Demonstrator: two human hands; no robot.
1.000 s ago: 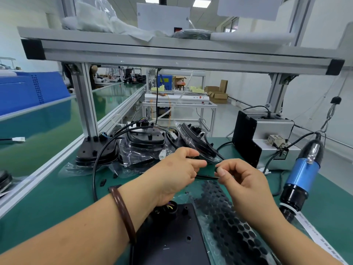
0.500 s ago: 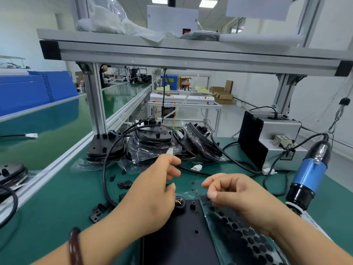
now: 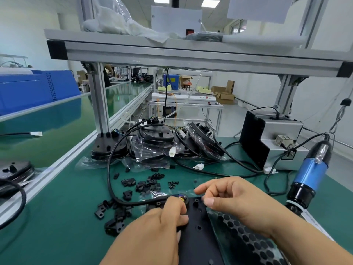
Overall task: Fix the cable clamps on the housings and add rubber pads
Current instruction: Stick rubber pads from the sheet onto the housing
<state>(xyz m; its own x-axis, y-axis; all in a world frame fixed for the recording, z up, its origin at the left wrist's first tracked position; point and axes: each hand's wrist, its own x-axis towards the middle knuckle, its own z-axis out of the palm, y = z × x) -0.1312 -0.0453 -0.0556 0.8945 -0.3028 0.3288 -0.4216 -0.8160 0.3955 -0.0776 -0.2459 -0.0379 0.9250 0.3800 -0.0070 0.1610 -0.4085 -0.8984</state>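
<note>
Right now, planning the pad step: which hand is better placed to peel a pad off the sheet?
Probably right. The right hand hovers over the sheet, which lies on its side; the left hand rests on the housing by the cable.

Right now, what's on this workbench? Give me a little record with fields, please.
Surface: green bench mat
Left hand: fingertips on the black housing, at its cable end; grip unclear
Right hand: above the housing, fingers curled; grip unclear
Rubber pad sheet: right of the housing, under the right wrist
Cable clamps: loose pile left of the hands
Screws: small cluster right of the clamps
Electric screwdriver: far right, tilted
</note>
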